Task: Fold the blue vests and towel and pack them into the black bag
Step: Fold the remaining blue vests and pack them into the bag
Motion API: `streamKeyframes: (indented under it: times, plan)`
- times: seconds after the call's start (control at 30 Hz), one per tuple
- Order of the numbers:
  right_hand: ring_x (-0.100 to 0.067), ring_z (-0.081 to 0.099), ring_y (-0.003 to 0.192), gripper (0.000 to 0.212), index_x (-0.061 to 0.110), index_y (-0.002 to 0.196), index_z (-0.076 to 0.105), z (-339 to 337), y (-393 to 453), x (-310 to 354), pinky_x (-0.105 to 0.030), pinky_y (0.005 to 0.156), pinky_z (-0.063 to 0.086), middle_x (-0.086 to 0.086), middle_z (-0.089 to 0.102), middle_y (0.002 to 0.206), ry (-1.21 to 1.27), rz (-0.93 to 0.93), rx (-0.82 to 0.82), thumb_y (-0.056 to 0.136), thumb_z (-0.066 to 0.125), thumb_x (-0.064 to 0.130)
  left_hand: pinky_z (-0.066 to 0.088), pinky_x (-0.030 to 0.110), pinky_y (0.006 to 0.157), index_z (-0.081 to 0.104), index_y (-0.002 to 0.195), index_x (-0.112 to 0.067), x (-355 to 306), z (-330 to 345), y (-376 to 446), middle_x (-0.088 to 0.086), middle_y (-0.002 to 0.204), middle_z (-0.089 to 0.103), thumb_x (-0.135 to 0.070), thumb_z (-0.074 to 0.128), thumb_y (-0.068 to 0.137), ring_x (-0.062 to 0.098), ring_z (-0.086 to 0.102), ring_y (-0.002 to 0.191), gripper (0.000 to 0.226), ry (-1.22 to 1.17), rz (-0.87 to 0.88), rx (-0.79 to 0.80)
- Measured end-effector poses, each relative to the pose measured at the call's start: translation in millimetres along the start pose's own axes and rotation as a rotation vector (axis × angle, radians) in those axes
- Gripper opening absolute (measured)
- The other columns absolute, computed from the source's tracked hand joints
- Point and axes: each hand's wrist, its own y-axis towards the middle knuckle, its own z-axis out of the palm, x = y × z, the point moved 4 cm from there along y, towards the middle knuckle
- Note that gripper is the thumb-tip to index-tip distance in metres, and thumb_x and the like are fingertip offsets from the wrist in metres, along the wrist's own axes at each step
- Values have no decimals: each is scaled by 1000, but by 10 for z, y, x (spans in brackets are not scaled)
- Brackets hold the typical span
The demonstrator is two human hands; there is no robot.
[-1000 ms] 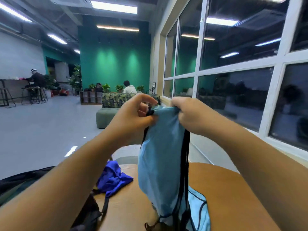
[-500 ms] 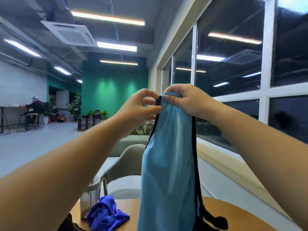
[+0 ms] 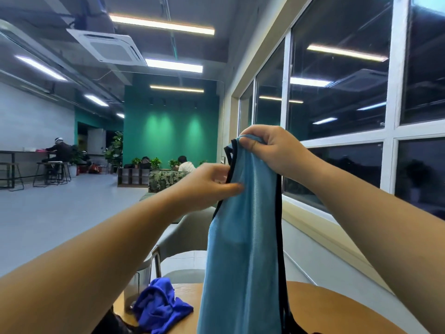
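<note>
Wood-grain round table (image 3: 320,309) sits low in your view, orange-brown top. Light blue mesh vest with black trim (image 3: 243,249) hangs upright above it, lifted well clear. Your right hand (image 3: 272,153) pinches the top edge of the vest, fingers curled over the fabric. Your left hand (image 3: 207,186) sits lower, thumb and fingers closed on the black trim at the vest's left edge. Crumpled royal-blue cloth (image 3: 161,307) lies on the table's near-left part, just left of the hanging vest. Dark bag edge (image 3: 110,324) shows at the bottom, left of the cloth; can't tell its state. Grey chair (image 3: 190,235) stands beyond the table. Right side: white-framed dark windows (image 3: 337,116). Far end: green wall (image 3: 168,136) with plants, grey floor (image 3: 60,208), seated people at far left and centre. Strip lights and a ceiling vent overhead.
</note>
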Motion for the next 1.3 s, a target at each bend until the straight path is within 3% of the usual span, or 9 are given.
streamKeyframes:
  times: [0.23, 0.37, 0.47, 0.53, 0.63, 0.83, 0.9, 1.03, 1.3]
  plan:
    - [4, 54, 71, 11, 22, 92, 65, -14, -7, -57, -6, 67, 38, 12, 61, 78, 24, -10, -115, 96, 56, 25, 53, 20, 77, 62, 93, -25, 399, 270, -220, -11, 87, 67, -36, 60, 91, -1, 62, 73, 11, 276, -178, 341]
    - [8, 54, 71, 12, 20, 93, 66, -33, -35, -142, -4, 67, 38, 12, 63, 79, 22, 18, -122, 97, 55, 25, 47, 6, 64, 62, 87, -28, 519, 224, -285, -18, 82, 65, -31, 59, 93, -15, 57, 61, 7, 308, -200, 349]
    - [2, 55, 74, 12, 22, 92, 65, -58, -50, -185, -4, 66, 39, 11, 62, 79, 13, 29, -147, 97, 55, 26, 56, 28, 77, 69, 91, -16, 540, 168, -267, -1, 91, 73, -41, 59, 87, 5, 68, 83, 27, 327, -142, 259]
    - [-1, 56, 76, 12, 22, 92, 65, -81, -58, -213, -6, 66, 40, 11, 63, 79, 20, 39, -176, 97, 55, 26, 54, 39, 85, 69, 100, -8, 468, 168, -274, 4, 99, 71, -28, 59, 88, 15, 67, 94, 25, 257, -41, 178]
    - [-8, 58, 80, 13, 23, 92, 66, -89, -73, -295, -15, 71, 42, 7, 65, 82, -2, 73, -184, 97, 55, 29, 54, 31, 82, 69, 95, -10, 262, 235, -314, -5, 98, 64, -6, 59, 86, 5, 63, 91, 14, 82, 123, 126]
    - [-18, 60, 88, 17, 19, 96, 68, -115, -159, -510, -32, 80, 44, 1, 67, 87, -70, 168, -196, 97, 55, 31, 55, 35, 88, 68, 105, -5, 173, 383, -419, 11, 108, 70, -19, 62, 78, 19, 67, 97, 30, -206, 11, 280]
    - [-18, 59, 87, 17, 21, 94, 67, -140, -208, -566, -33, 79, 43, 2, 66, 85, -70, 198, -209, 97, 55, 32, 54, 40, 89, 70, 102, -5, 214, 372, -444, 10, 111, 66, -34, 63, 77, 20, 66, 99, 39, -18, 29, 316]
    - [-19, 60, 84, 18, 21, 91, 67, -168, -283, -601, -36, 78, 45, 0, 66, 82, -81, 206, -202, 96, 55, 34, 43, 21, 77, 69, 84, -15, 257, 190, -443, -2, 93, 53, -56, 59, 82, 5, 48, 87, 42, 617, 155, 281]
    - [-21, 52, 79, 23, 15, 87, 58, -312, -298, -592, -33, 66, 37, 6, 53, 75, -239, 203, -234, 100, 48, 31, 41, 22, 69, 52, 64, -37, 285, -275, -363, -23, 69, 49, -67, 41, 85, -4, 48, 76, 38, 729, 311, 114]
